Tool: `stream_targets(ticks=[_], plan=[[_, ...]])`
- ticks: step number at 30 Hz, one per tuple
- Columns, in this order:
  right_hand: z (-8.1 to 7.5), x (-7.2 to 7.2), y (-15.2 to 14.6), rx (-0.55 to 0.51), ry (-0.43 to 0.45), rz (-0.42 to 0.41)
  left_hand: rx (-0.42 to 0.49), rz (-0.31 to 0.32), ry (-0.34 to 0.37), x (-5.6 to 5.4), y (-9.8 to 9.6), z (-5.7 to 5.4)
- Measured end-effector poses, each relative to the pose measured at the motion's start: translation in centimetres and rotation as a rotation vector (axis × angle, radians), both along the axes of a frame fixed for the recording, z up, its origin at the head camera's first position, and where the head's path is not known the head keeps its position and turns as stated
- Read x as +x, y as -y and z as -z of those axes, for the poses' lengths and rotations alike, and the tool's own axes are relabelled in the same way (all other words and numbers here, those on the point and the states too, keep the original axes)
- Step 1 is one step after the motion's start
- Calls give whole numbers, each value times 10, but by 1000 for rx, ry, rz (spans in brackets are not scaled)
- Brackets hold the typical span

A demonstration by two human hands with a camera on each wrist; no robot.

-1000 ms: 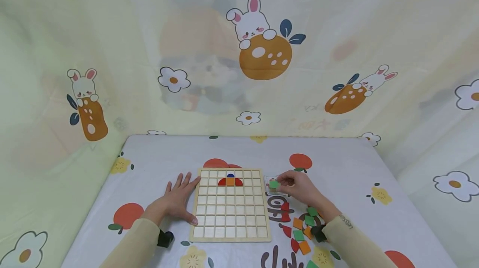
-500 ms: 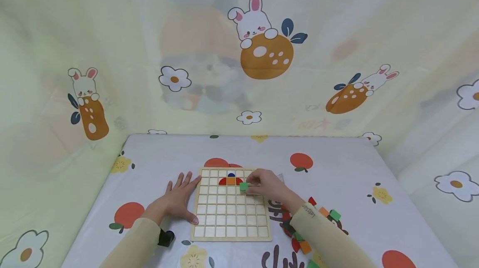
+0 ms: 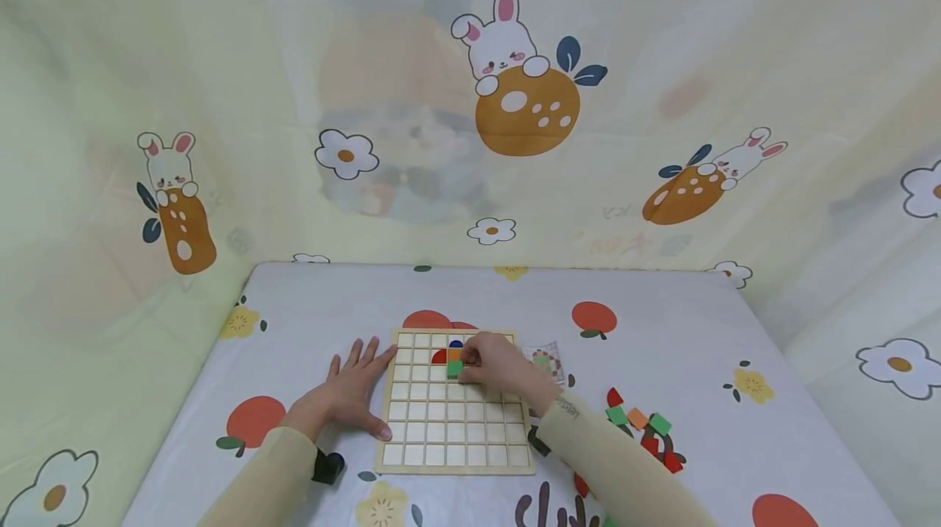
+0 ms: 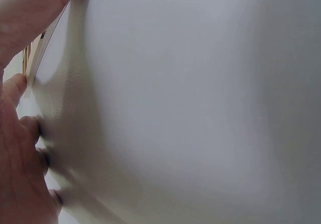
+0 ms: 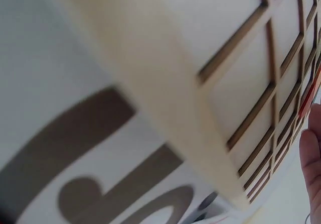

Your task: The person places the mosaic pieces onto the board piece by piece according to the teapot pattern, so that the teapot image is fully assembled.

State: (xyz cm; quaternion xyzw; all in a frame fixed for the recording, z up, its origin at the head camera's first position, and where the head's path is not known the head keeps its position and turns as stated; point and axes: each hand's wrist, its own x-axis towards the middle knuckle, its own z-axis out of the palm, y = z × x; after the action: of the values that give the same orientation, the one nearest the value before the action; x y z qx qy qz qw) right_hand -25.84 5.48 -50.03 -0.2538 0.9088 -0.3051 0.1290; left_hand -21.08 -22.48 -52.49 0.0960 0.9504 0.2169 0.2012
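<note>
A wooden grid board (image 3: 456, 468) lies on the table. In its upper rows sit a blue piece (image 3: 456, 344), an orange square tile (image 3: 454, 355) and a red quarter-round piece (image 3: 439, 357). My right hand (image 3: 507, 368) pinches a green square tile (image 3: 454, 370) over the cell just below the orange one, its fingers covering the cells to the right. With fingers spread, my left hand (image 3: 341, 396) rests along the board's left edge, index fingertip and thumb touching the frame. In the left wrist view, the board's edge (image 4: 37, 58) shows beside these fingers; the right wrist view catches right fingertips (image 5: 311, 148) near red.
A small patterned card (image 3: 546, 359) lies right of the board. Loose red, green and orange tiles (image 3: 636, 418) are scattered on the printed cloth at the right, partly behind the right sleeve (image 3: 610, 462). A patterned curtain (image 3: 397, 208) hangs behind the table.
My right hand has carried the green tile left from above the card to the cell below the orange tile. My left hand has stayed at the board's edge.
</note>
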Motion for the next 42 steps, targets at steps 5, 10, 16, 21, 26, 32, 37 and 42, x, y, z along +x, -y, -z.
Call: stream_targets(ticks=[5,10,16,21,26,32,37,42], plan=[[4,-1,8,27,-2,9,5,-8,-6,2,-1,-1],[3,0,13,51,7,18,-1,-10,-8,2,-1,-1],[3,-1,17,73,-7,19,-7,-8,-10,2,-2,-2],[4,0,22,82,-1,16,-4,-13,-13,3,-3,-3],[1,3,26,78,17,12,0,-17,-14,3,-3,-3],[5,2,29,89,5,-2,-2,-17,-15,3,-3,-4],[7,1,29,92,3,-4,-2,-18,-10,4,-4,-5],[6,1,29,88,15,-8,-1,-18,-7,4,-4,-7]])
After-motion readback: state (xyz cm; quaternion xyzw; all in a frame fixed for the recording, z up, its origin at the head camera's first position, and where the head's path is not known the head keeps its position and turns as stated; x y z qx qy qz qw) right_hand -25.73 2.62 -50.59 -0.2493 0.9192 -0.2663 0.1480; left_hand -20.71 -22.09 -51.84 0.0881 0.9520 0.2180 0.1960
